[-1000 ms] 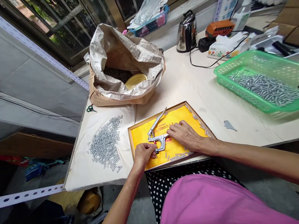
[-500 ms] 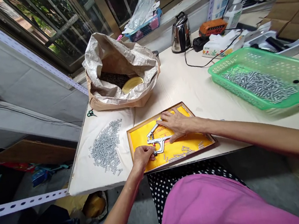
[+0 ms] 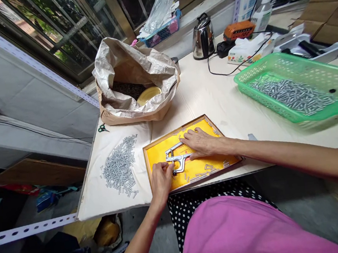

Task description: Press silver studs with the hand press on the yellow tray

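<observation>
Silver snap-fastener pliers lie over the yellow bottom of a shallow tray with a brown rim. My right hand is closed on the handles of the pliers, its arm reaching in from the right. Beside the jaw, my left hand has its thumb and fingertips pinched together. Whatever they hold is too small to make out. Small metal pins lie loose along the tray's near edge, and others line its far edge.
A heap of metal pins lies on white cloth at left, near small green scissors. Behind stands an open sack with dark contents and a yellow dish. A green basket of pins, a kettle and a tissue box are rightward.
My left fingers have drawn slightly left and up from the jaw. The red piece seen in the jaw earlier no longer shows. My right hand stays on the handles.
</observation>
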Motion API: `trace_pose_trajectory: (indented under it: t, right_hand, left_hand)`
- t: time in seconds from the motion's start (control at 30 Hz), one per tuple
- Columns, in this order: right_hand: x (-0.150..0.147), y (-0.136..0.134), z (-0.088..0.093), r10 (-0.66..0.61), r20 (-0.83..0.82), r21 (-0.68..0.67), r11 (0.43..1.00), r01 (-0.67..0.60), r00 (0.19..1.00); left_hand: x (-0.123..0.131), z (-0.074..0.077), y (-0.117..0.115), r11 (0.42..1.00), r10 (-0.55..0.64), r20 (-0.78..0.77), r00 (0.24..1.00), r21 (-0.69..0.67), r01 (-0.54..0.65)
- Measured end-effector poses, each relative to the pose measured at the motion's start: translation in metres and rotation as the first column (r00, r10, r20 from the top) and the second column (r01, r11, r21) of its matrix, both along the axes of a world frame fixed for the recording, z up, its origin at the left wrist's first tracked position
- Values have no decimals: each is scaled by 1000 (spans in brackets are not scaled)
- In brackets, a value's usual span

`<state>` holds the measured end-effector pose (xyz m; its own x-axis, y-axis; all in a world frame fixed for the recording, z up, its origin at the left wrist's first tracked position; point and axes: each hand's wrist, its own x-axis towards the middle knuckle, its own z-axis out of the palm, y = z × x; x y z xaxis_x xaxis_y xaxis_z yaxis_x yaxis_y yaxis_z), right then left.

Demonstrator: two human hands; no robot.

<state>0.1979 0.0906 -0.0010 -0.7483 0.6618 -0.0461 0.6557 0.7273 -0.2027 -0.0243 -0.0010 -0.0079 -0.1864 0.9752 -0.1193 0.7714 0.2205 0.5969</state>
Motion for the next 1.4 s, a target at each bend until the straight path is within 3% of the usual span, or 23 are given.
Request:
trace_pose_trajectory:
  t: [0.07, 0.13, 0.2, 0.3, 0.53, 0.73, 1.03, 1.23, 1.4]
  right_hand:
    - [0, -5, 3, -10, -31, -10, 1000, 10, 999]
    - [-1, -11, 6, -9, -77, -7, 1000, 8, 997]
    - [-2, -15, 7, -7, -117, 2, 1000, 8, 993]
    - [-2, -18, 7, -26, -95, 4, 1000, 27, 995]
    - [-3, -14, 4, -63, 17, 18, 998, 63, 998]
    - [-6, -12, 2, -11, 30, 48, 999, 9, 999]
    - [-8, -10, -7, -5, -30, 69, 998, 7, 1000]
    - [-4, -9, -16, -8, -132, 181, 983, 32, 991]
    - [-8, -17, -13, 89, -37, 92, 992, -85, 995]
  left_hand:
    - [8, 2, 2, 966, -160, -202, 966, 169, 195]
    - [18, 4, 12, 892, -326, -322, 889, 207, 402]
    - [26, 3, 26, 830, -455, -354, 817, 162, 533]
    - [30, 1, 44, 798, -555, -340, 759, 41, 602]
    - [31, 4, 42, 796, -558, -440, 704, -43, 604]
    - [34, 10, 36, 843, -486, -467, 739, -28, 537]
    - [38, 15, 40, 854, -455, -470, 756, 10, 521]
    - [20, 8, 56, 871, -439, -439, 784, 4, 491]
    - [3, 6, 78, 895, -438, -362, 823, -91, 436]
